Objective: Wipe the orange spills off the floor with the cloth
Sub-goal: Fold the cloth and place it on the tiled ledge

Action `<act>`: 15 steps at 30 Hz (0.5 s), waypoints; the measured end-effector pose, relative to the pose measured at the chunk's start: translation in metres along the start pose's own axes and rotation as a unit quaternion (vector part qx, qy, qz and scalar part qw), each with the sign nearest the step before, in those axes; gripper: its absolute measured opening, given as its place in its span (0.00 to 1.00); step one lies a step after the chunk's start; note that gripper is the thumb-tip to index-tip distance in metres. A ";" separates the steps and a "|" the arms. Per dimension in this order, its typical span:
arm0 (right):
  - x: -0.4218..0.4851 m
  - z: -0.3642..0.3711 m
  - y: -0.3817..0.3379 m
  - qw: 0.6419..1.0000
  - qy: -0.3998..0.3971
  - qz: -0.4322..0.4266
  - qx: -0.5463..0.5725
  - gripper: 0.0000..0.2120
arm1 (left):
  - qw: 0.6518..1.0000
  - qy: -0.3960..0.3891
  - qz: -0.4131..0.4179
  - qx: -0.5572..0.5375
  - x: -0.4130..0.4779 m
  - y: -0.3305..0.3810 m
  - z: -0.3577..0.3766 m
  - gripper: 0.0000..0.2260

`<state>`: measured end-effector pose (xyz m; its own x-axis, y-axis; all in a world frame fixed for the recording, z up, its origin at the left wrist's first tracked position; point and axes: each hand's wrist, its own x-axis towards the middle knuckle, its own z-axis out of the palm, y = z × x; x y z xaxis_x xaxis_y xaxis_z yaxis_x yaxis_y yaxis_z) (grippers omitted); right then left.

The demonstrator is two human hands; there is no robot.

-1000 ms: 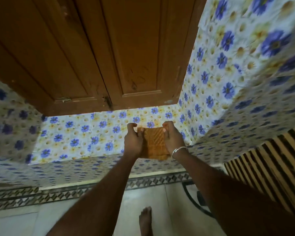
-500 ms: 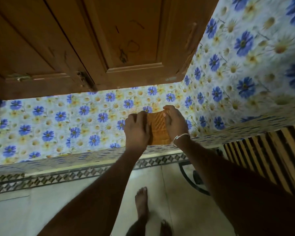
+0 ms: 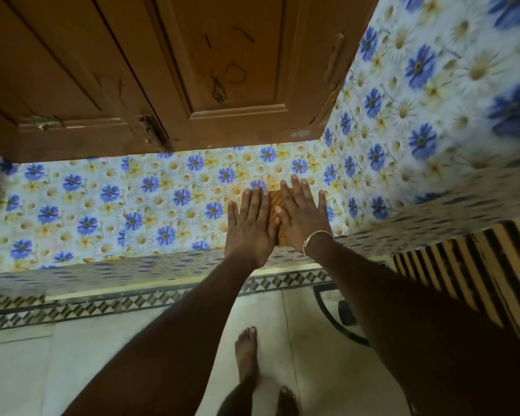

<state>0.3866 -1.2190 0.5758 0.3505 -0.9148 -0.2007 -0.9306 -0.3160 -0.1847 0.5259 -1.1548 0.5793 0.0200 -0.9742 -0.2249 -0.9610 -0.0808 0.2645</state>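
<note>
Places the cloth, orange and ribbed, folded small, on the floral-covered worktop, well above the floor and pinned beneath both palms. Records the left hand flat over its left part and the right hand, with a metal bangle at the wrist, flat over its right part, side by side, touching or nearly so. Notes neither grip closed: fingers straight and spread, pressing down, curled round nothing. Judges the task either not begun or already over, with no means of telling which: no wiping under way, no cloth at floor level. Finds no orange spill on the visible pale tiles, nor along the patterned border strip at the worktop's foot. Leaves most of the cloth hidden under the hands, with only a narrow strip between them and a corner near the wrists on show. Cannot read dampness or staining from so little. Loses much of the floor behind both forearms and off the lower edge. Shows one bare foot whole, another partly cut off. Cannot identify the striped yellow-and-black object at right. Lists wooden cupboard doors above the worktop, shut, contents unseen.
</note>
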 end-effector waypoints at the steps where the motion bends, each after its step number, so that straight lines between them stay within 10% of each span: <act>1: -0.004 -0.008 -0.002 1.000 0.011 0.010 0.017 0.29 | 1.000 0.006 -0.007 -0.029 -0.004 0.001 -0.008 0.33; 15: -0.181 -0.115 -0.049 0.952 0.106 -0.001 0.289 0.27 | 0.881 0.178 -0.097 -0.428 -0.192 0.071 -0.140 0.26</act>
<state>0.3571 -1.0667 0.7317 0.2666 -0.9637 -0.0130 -0.6952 -0.1829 -0.6952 0.4919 -1.0028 0.7724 0.3927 -0.9166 -0.0747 -0.3726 -0.2328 0.8983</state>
